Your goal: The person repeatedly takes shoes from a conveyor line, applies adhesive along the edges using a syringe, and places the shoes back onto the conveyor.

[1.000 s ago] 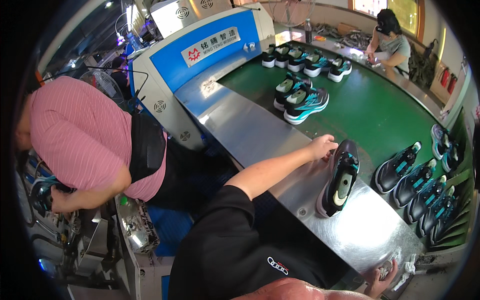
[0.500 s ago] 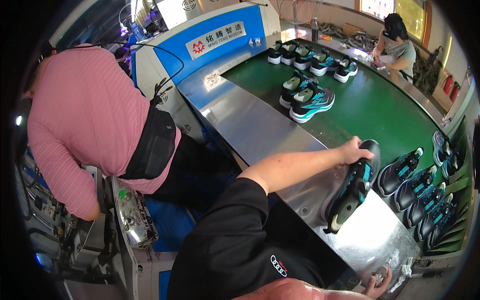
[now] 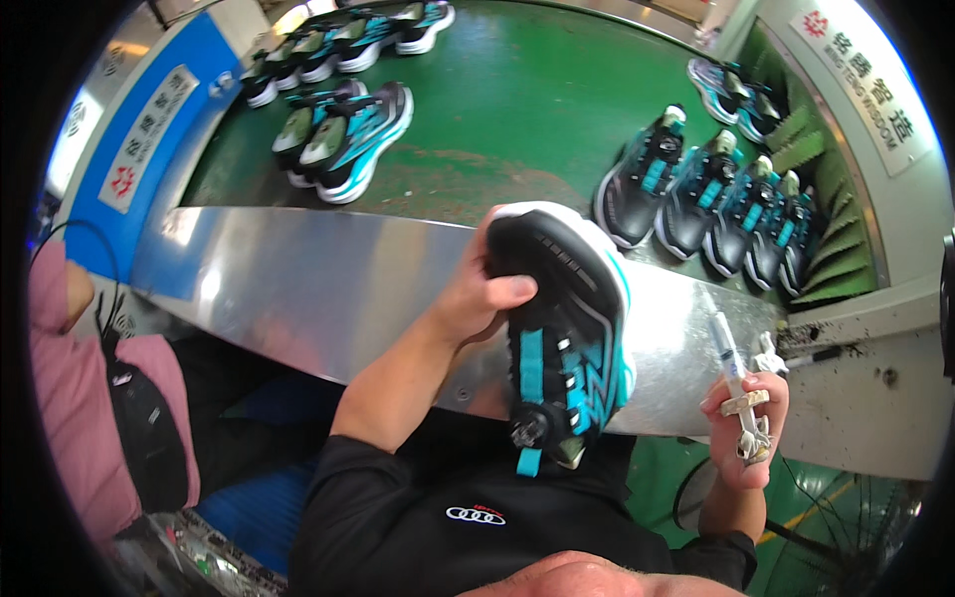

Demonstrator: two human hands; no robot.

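In my left hand is a black running shoe with turquoise trim and a white sole. My thumb lies on its upper near the toe, while the heel end points toward my chest. Further right, my right hand is closed around a syringe that has a whitish wrapping around its lower part. Its narrow end points up and away from me, apart from the shoe. A small white crumpled piece shows just beside the syringe at the metal table edge.
A steel ledge borders the green conveyor belt. Several black shoes line its right side by green flaps; more shoes stand at the left. A person in pink is close on my left.
My left hand has brought the shoe off the ledge area and in front of my chest. My right hand has risen with the syringe, now plainly seen. The head view has turned.
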